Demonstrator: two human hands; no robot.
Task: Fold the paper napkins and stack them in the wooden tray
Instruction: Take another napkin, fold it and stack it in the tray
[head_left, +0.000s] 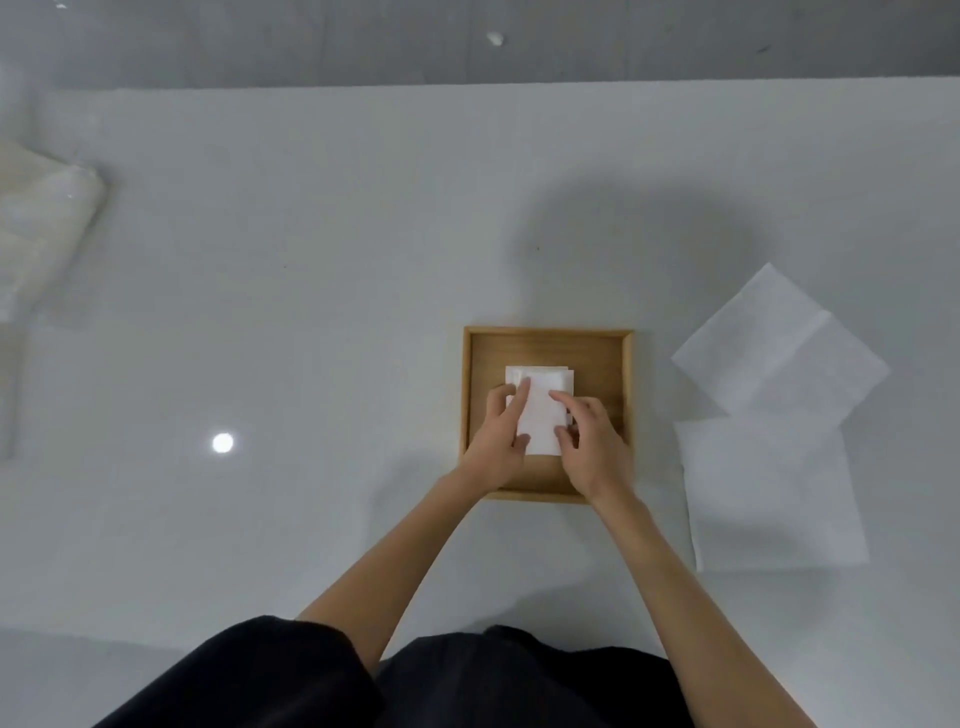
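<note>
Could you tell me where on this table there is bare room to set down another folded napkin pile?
Free: the wide stretch left of the wooden tray, up to the white cloth at the far left edge, and the strip behind the tray. Crowded: the tray, with both hands on the folded napkins, and its right side, where two unfolded napkins lie.

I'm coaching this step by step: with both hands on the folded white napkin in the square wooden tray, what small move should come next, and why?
Probably let go and lift both hands away. The folded white paper napkin already lies on a folded one in the square wooden tray, with left hand and right hand on it, and two unfolded white napkins wait on the table beside the tray.
</note>
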